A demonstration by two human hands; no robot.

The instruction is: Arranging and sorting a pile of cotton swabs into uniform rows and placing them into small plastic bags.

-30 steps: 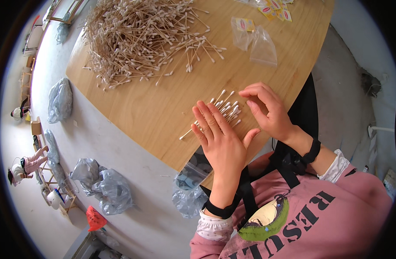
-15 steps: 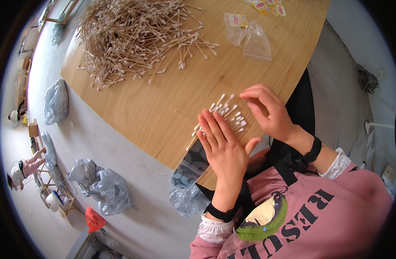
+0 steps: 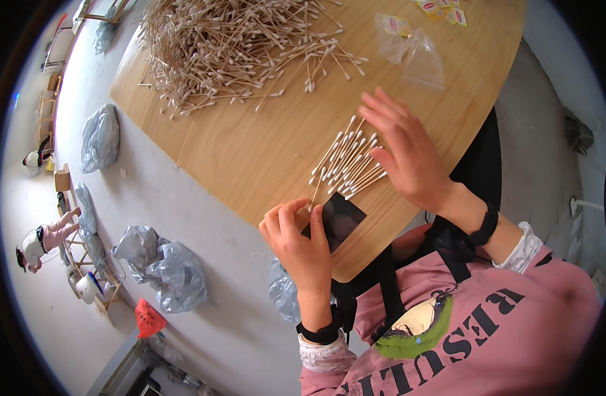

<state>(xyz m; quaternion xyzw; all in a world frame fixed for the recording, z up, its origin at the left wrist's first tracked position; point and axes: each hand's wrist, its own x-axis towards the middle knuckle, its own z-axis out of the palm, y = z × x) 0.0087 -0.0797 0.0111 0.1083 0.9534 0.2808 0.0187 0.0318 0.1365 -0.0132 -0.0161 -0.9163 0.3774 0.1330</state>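
A small bundle of cotton swabs [image 3: 348,162] lies on the wooden table [image 3: 250,145] near its front edge. My right hand [image 3: 408,155] hovers flat over the bundle's right side with fingers spread, holding nothing. My left hand [image 3: 296,237] is curled at the table's edge, its fingertips pinched on the lower end of a single cotton swab [image 3: 315,193] beside a small black square object [image 3: 341,221]. A big loose heap of cotton swabs [image 3: 230,46] covers the far part of the table.
Clear plastic bags [image 3: 415,49] and small yellow-and-red packets [image 3: 441,10] lie at the table's far right. On the grey floor to the left are crumpled grey plastic bags [image 3: 164,264], a red bag [image 3: 149,318] and small figures on a rack [image 3: 42,241].
Both hands were pressed side by side over the small bundle. My left hand has drawn back to the table edge and curled; my right hand has shifted right, baring the bundle and black square.
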